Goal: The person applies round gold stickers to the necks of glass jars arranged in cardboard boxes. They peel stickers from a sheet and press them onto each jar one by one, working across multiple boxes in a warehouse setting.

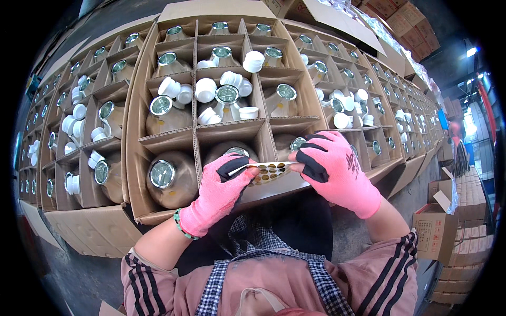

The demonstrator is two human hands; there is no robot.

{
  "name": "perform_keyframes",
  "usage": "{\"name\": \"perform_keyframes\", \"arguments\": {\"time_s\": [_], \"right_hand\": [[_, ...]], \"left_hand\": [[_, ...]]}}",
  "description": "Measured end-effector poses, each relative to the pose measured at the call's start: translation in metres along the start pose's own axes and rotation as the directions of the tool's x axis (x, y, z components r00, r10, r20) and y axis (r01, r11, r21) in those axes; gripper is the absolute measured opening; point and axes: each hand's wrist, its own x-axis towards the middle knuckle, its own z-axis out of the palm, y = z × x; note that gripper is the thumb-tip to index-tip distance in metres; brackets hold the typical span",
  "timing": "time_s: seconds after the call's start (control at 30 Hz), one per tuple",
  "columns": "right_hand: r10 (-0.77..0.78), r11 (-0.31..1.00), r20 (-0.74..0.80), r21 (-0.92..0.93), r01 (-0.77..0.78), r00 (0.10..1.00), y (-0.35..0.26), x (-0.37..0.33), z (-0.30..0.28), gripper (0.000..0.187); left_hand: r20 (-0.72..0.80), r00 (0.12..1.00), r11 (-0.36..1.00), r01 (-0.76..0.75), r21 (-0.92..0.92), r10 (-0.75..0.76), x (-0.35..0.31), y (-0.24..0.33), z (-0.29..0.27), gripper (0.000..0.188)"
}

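Observation:
My left hand, in a pink glove with dark patches, pinches the left end of a pale sheet with rows of round gold stickers. My right hand, gloved alike, grips the sheet's other end near the thumb. Both hands hold it above the near edge of an open cardboard box. Divided cells in this box hold silvery-brown glass bottles with round mouths, one glass bottle standing just left of my left hand. White plastic caps lie in clusters among the bottles; the near middle bottles are partly behind my hands.
More open boxes of glass bottles stand close on both sides, the left box and the right box. Raised cardboard flaps rise at the back. Stacked cartons are at the far right, and another carton stands right of my arm.

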Motion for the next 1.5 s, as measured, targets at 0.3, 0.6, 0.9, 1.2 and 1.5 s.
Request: {"name": "perform_keyframes", "arguments": {"time_s": [0.3,0.6,0.9,1.2,1.5], "right_hand": [[-0.151,0.98,0.046,-0.124,0.156,0.987,0.005,-0.003,-0.002,0.024],[-0.004,0.994,0.022,0.108,0.002,1.0,0.005,0.016,-0.019,0.017],[0.168,0.958,0.094,0.218,-0.185,0.981,0.084,0.18,0.035,0.017],[0.109,0.864,0.428,-0.488,0.128,0.897,0.126,0.25,0.113,0.023],[-0.089,0.692,0.585,-0.545,0.473,0.806,0.118,0.262,0.13,0.019]], "left_hand": [[0.001,0.996,0.996,0.086,-0.031,-0.086,0.001,0.0,-0.001,0.014],[-0.033,0.993,0.992,0.112,-0.065,-0.115,0.0,-0.002,0.001,0.014],[0.112,0.988,0.989,0.096,0.115,-0.109,0.003,0.003,-0.003,0.017],[0.111,0.992,0.992,0.053,0.111,-0.065,0.003,0.001,-0.004,0.021],[0.119,0.993,0.988,-0.006,0.153,-0.013,-0.003,-0.001,-0.006,0.024]]}}
